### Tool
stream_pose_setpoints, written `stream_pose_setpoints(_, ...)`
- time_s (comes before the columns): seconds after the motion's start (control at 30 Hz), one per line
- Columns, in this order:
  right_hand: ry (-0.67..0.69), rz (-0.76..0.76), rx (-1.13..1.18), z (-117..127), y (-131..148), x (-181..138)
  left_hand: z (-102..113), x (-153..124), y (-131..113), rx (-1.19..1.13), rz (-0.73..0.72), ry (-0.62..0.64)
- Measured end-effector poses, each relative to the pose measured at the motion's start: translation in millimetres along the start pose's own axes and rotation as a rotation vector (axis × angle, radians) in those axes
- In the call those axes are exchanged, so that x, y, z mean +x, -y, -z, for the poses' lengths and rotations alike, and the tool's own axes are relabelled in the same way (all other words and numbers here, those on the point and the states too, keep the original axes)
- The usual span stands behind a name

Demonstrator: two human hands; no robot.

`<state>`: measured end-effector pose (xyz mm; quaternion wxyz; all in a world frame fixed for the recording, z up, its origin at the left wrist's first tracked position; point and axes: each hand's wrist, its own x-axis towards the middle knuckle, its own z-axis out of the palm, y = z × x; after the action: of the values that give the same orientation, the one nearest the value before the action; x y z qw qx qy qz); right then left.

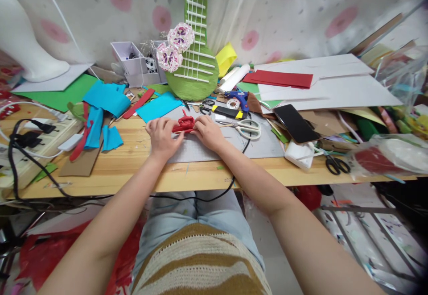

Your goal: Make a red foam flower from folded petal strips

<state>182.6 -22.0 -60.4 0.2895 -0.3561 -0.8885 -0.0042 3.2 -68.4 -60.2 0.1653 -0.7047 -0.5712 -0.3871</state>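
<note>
Between my two hands is a small, bunched red piece that looks like crepe paper (pixel 185 123), over the grey cutting mat (pixel 264 147). My left hand (pixel 163 136) is closed at its left end, thumb toward the near side. At the other end my right hand (pixel 209 132) pinches it, its fingertips partly hidden. Just right of my right hand lie white-handled scissors (pixel 249 129). Behind them are a yellow-and-black utility knife (pixel 229 112) and a blue glue gun (pixel 243 98).
A green paper-covered guitar shape (pixel 192 83) with paper flowers (pixel 180 37) stands at the back. Blue crepe paper (pixel 106 97) and a power strip (pixel 43 152) lie left. On the right are a phone (pixel 296 123), black scissors (pixel 337 165) and white boards (pixel 334 92). A black cable (pixel 200 200) crosses the table's front edge.
</note>
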Motion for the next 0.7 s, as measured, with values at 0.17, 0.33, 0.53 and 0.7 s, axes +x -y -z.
stream_pose_setpoints(0.17, -0.032, -0.103, 0.006, -3.8, 1.6, 1.1, -5.8, -2.7, 2.4, -0.067, 0.100, 0.037)
stream_pose_setpoints(0.33, -0.063, -0.129, 0.059, -8.8, 5.7, 0.8, -13.6, -2.0, 0.4, -0.104, 0.184, 0.040)
stream_pose_setpoints(0.53, -0.061, -0.100, 0.089, -10.9, 7.3, 0.9, -13.5, 0.1, -0.2, -0.180, 0.291, 0.056)
stream_pose_setpoints(0.7, -0.039, -0.118, 0.115, -8.6, 5.0, 0.2, -12.8, 0.9, 0.2, -0.211, 0.281, 0.067)
